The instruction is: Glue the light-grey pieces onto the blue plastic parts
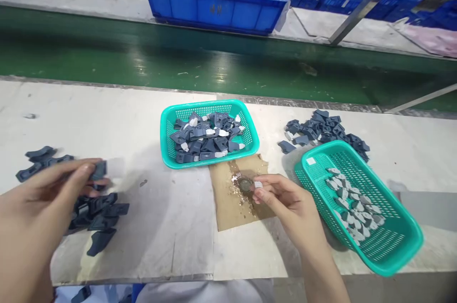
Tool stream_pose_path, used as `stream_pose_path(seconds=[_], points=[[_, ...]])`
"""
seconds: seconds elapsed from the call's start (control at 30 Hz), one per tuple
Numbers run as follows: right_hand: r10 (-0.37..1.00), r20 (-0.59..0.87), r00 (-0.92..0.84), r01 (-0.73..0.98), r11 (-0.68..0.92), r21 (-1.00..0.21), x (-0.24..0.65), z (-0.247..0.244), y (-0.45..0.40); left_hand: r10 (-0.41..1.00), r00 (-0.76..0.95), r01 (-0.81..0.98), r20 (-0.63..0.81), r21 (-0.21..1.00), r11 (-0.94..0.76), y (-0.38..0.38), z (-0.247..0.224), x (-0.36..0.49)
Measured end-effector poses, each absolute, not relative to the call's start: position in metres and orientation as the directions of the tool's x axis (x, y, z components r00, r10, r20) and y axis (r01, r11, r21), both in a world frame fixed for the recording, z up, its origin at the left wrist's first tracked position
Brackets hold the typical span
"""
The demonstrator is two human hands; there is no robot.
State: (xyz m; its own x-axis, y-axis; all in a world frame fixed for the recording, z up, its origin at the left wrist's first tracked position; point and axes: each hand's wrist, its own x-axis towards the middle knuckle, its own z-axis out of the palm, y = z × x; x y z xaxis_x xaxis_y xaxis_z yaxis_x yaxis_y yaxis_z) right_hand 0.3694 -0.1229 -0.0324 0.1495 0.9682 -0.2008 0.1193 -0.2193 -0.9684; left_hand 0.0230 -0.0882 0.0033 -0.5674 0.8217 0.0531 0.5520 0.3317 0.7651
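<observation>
My left hand (67,181) is at the left, closed in a pinch on a dark grey plastic part (98,170). Loose dark grey parts (98,212) lie beneath and around it, some hidden by the hand. Between thumb and forefinger, my right hand (285,198) grips a small white piece (257,184). Right beside that piece is a small round dark spot or cap (245,185), on a brown cardboard sheet (224,208) with shiny wet-looking spots; whether they touch I cannot tell. Grey-and-white small pieces (357,208) fill part of the right green basket (410,241).
Behind the cardboard stands another green basket (164,136), holding dark parts with white tips (207,139). A heap of dark parts (321,127) lies at the right. Beyond the table edge runs a green belt-like strip (178,65), with a large blue bin (214,5) behind it.
</observation>
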Motion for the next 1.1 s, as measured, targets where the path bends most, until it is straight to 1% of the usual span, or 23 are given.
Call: stream_pose_path(seconds=[0.03,0.07,0.13,0.17,0.27,0.33,0.4,0.5,0.63,0.7,0.83,0.97,1.1], points=[[0.969,-0.195,0.152,0.131,-0.215,-0.968,0.368,-0.033,-0.122,0.823,-0.567,0.458,-0.026,0.821,0.342,-0.093,0.002,0.033],[0.971,-0.186,0.153,0.141,-0.208,-0.968,0.367,-0.033,-0.122,0.848,-0.511,0.347,-0.141,0.869,0.353,-0.097,-0.001,0.043],[0.974,-0.169,0.149,0.145,-0.191,-0.971,0.367,-0.034,-0.121,0.897,-0.311,0.176,-0.315,0.908,0.38,-0.104,-0.009,0.061],[0.976,-0.165,0.145,0.137,-0.185,-0.973,0.367,-0.035,-0.121,0.911,-0.198,0.114,-0.361,0.915,0.387,-0.106,-0.014,0.07],[0.977,-0.161,0.14,0.108,-0.176,-0.978,0.369,-0.037,-0.122,0.917,0.044,0.01,-0.396,0.918,0.396,-0.11,-0.028,0.092],[0.977,-0.16,0.138,0.1,-0.174,-0.98,0.371,-0.039,-0.123,0.903,0.137,-0.061,-0.407,0.906,0.418,-0.112,-0.033,0.107],[0.972,-0.188,0.143,0.088,-0.202,-0.975,0.372,-0.041,-0.125,0.88,0.2,-0.151,-0.431,0.874,0.462,-0.112,-0.033,0.12],[0.957,-0.238,0.164,0.091,-0.255,-0.963,0.374,-0.043,-0.128,0.844,0.255,-0.253,-0.472,0.81,0.529,-0.112,-0.033,0.134],[0.975,-0.163,0.151,0.212,-0.193,-0.958,0.376,-0.044,-0.126,0.812,0.278,-0.279,-0.513,0.766,0.579,-0.114,-0.04,0.141],[0.973,-0.163,0.166,0.234,-0.2,-0.951,0.376,-0.044,-0.125,0.808,0.279,-0.286,-0.519,0.758,0.586,-0.117,-0.043,0.142],[0.965,-0.186,0.186,0.236,-0.227,-0.945,0.373,-0.043,-0.124,0.824,0.292,-0.272,-0.485,0.784,0.558,-0.118,-0.046,0.144],[0.98,-0.116,0.164,0.287,-0.16,-0.945,0.37,-0.045,-0.125,0.86,0.254,-0.206,-0.443,0.844,0.496,-0.118,-0.045,0.15],[0.991,-0.065,0.118,0.387,-0.106,-0.916,0.37,-0.046,-0.126,0.861,0.209,-0.158,-0.463,0.853,0.497,-0.124,-0.049,0.158]])
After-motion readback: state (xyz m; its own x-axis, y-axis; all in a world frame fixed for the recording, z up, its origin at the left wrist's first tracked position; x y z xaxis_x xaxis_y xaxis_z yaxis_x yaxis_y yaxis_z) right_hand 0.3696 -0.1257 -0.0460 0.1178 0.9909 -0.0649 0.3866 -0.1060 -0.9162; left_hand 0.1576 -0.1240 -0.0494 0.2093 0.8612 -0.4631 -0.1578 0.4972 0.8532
